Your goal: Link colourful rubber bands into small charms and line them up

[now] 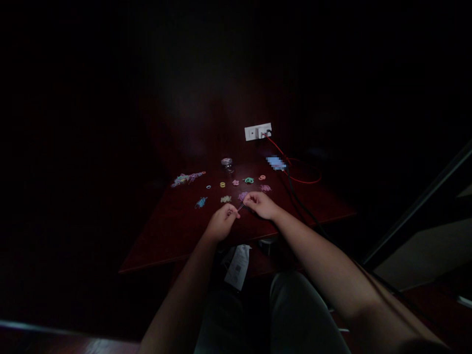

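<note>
Between my two hands a thin pinkish elastic band [241,207] is stretched, low over the dark red table. My left hand [222,221] pinches its near end, and my right hand [260,204] pinches the far end. Just beyond the hands lie small piles of coloured elastic bands: purple [242,196], partly hidden by my right hand, pale green [226,199], blue [201,202] and pink [265,188]. Behind them runs a row of ring-shaped bands: blue [208,187], yellow [222,185], pink [235,183], green [249,180] and orange [262,177].
A mixed heap of bands [186,179] lies at the left of the table [158,241]. A clear jar [227,164] stands at the back. At right are a blurred phone [276,162], a red cable [309,182], a black cable [300,200] and a wall socket [252,132]. Printed paper [238,268] sits below the edge.
</note>
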Tool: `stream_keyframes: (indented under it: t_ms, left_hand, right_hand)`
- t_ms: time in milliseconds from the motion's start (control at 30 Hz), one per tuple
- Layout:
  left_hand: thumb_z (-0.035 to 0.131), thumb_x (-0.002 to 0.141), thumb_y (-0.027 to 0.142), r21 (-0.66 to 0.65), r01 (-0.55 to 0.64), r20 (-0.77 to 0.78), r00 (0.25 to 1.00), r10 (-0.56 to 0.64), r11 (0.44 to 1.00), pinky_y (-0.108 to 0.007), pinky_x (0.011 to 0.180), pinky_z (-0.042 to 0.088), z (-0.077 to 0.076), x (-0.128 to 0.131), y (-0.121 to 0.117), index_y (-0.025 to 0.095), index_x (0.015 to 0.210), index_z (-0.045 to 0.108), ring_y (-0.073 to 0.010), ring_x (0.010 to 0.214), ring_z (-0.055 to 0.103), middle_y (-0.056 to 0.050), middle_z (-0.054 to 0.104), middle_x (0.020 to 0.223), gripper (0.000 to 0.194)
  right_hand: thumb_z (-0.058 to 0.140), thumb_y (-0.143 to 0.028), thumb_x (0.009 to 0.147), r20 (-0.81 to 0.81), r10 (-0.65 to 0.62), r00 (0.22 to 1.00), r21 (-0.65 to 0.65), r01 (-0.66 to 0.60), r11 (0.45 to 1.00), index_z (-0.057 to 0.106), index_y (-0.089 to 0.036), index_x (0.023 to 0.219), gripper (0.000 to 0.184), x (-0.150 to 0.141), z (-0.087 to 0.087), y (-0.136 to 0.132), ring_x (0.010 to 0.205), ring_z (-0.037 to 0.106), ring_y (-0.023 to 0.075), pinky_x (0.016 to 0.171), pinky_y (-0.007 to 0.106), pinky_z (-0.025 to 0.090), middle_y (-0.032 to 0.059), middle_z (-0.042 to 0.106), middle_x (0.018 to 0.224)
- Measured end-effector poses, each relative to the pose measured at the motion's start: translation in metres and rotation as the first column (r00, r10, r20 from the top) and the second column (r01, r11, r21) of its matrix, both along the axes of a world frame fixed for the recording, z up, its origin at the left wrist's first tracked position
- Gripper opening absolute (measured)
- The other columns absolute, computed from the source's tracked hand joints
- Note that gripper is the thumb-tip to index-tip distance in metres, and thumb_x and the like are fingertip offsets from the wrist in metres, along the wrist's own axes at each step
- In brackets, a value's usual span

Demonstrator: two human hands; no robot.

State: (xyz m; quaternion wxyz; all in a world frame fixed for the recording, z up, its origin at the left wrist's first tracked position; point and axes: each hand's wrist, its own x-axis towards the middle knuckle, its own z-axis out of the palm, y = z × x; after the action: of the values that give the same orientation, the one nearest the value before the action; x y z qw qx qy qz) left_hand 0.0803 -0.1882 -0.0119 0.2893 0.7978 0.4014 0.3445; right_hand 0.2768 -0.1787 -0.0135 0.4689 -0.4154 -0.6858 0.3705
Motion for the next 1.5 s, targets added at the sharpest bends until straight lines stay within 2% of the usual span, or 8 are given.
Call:
stream_keyframes:
  t_ms: [333,467,633,733,867,1167,1300,1500]
  left_hand:
    - [0.048,0.087,0.029,-0.030,-0.012,0.050,0.999,0.014,0.999,-0.025,0.070,0.040,-0.003,0.000,0.002,0.019,0.082,0.058,-0.0151,0.074,0.059,0.000,0.067,0.081,0.015]
    - [0.046,0.087,0.026,-0.011,-0.023,0.078,0.997,0.023,1.000,-0.025,0.070,0.039,0.000,0.000,0.000,0.019,0.079,0.056,-0.0145,0.072,0.058,0.000,0.067,0.079,0.015]
    - [0.045,0.086,0.025,-0.033,-0.032,0.109,0.993,0.035,0.999,-0.024,0.065,0.037,0.000,-0.002,0.000,0.019,0.078,0.055,-0.0133,0.066,0.054,0.001,0.066,0.076,0.014]
    - [0.047,0.086,0.026,-0.037,-0.018,0.119,0.993,0.023,0.999,-0.024,0.064,0.038,-0.003,-0.001,0.002,0.019,0.078,0.055,-0.0132,0.065,0.054,0.001,0.065,0.074,0.013]
    - [0.049,0.085,0.026,-0.063,0.001,0.138,0.990,0.008,0.998,-0.024,0.062,0.038,-0.005,-0.001,0.003,0.019,0.080,0.055,-0.0127,0.065,0.054,0.000,0.065,0.075,0.011]
    - [0.051,0.083,0.028,-0.111,0.035,0.172,0.985,-0.016,0.993,-0.023,0.066,0.040,-0.007,0.000,0.004,0.018,0.080,0.054,-0.0125,0.068,0.056,-0.001,0.064,0.074,0.011]
    - [0.052,0.081,0.027,-0.127,0.049,0.180,0.983,-0.025,0.991,-0.022,0.064,0.040,-0.007,0.001,0.006,0.017,0.079,0.055,-0.0117,0.067,0.054,-0.001,0.062,0.073,0.010]
    - [0.054,0.080,0.027,-0.141,0.053,0.166,0.986,-0.029,0.989,-0.022,0.062,0.040,-0.006,0.002,0.003,0.018,0.081,0.056,-0.0114,0.066,0.054,0.000,0.061,0.073,0.010]
  right_hand:
    - [0.060,-0.042,0.076,-0.001,0.008,1.000,-0.036,-0.008,0.999,0.056,-0.015,0.075,0.028,0.002,0.000,0.000,0.049,0.036,0.0081,0.048,0.022,0.026,-0.0056,0.043,0.052]
    - [0.059,-0.042,0.076,-0.023,-0.036,0.999,-0.040,0.035,0.999,0.055,-0.015,0.074,0.027,0.003,0.002,0.000,0.047,0.038,0.0080,0.047,0.022,0.028,-0.0053,0.046,0.051]
    - [0.063,-0.043,0.070,-0.137,-0.206,0.969,-0.059,0.199,0.978,0.059,-0.015,0.073,0.028,0.008,0.002,0.002,0.044,0.040,0.0083,0.045,0.022,0.029,-0.0048,0.047,0.047]
    - [0.064,-0.044,0.067,-0.230,-0.339,0.912,-0.063,0.334,0.941,0.060,-0.015,0.073,0.030,0.013,0.000,0.005,0.046,0.042,0.0086,0.045,0.022,0.031,-0.0021,0.052,0.052]
    - [0.063,-0.047,0.068,-0.248,-0.437,0.864,-0.064,0.436,0.898,0.061,-0.014,0.076,0.035,0.021,-0.003,0.015,0.050,0.045,0.0093,0.047,0.023,0.034,0.0017,0.058,0.062]
    - [0.065,-0.036,0.067,-0.076,-0.684,0.725,-0.029,0.684,0.729,0.065,-0.011,0.072,0.026,0.082,-0.004,0.048,0.059,0.053,0.0123,0.058,0.024,0.042,0.0061,0.065,0.069]
    - [0.064,-0.033,0.069,0.066,-0.665,0.744,-0.034,0.668,0.744,0.068,-0.011,0.073,0.023,0.097,-0.007,0.053,0.055,0.053,0.0111,0.055,0.023,0.041,0.0058,0.066,0.065]
    - [0.068,-0.026,0.063,0.241,-0.614,0.751,-0.028,0.638,0.769,0.069,-0.012,0.065,0.014,0.098,-0.010,0.061,0.052,0.052,0.0106,0.051,0.023,0.036,0.0049,0.066,0.060]
